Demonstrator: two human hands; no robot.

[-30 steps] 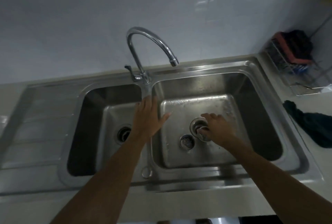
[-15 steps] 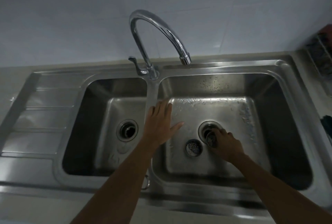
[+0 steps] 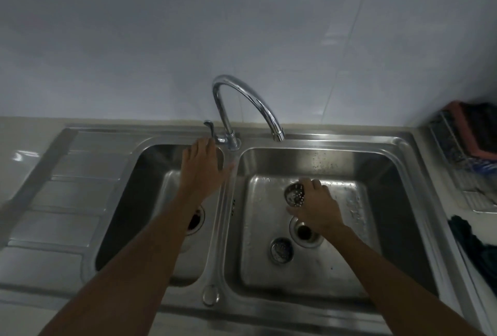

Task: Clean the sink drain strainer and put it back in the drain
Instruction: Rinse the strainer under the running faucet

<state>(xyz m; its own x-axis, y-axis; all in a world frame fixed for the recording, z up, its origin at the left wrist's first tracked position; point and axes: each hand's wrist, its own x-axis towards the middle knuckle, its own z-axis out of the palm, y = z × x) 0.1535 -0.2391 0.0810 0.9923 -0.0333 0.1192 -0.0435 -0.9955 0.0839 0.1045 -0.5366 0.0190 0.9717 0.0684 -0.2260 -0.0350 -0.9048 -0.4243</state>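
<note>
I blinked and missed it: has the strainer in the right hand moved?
Yes. The strainer, gripped by the right hand, was at the drain; now it is clear of it, toward the faucet spout.

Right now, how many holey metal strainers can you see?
2. One strainer is in the right hand, held above the right basin; the second strainer lies on that basin's floor beside the drain. The left arm hides part of the left basin, so another could be there.

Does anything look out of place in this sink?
Yes. The right basin's drain is open, a round perforated piece lies loose on the floor beside it, and the right hand holds the strainer above.
</note>
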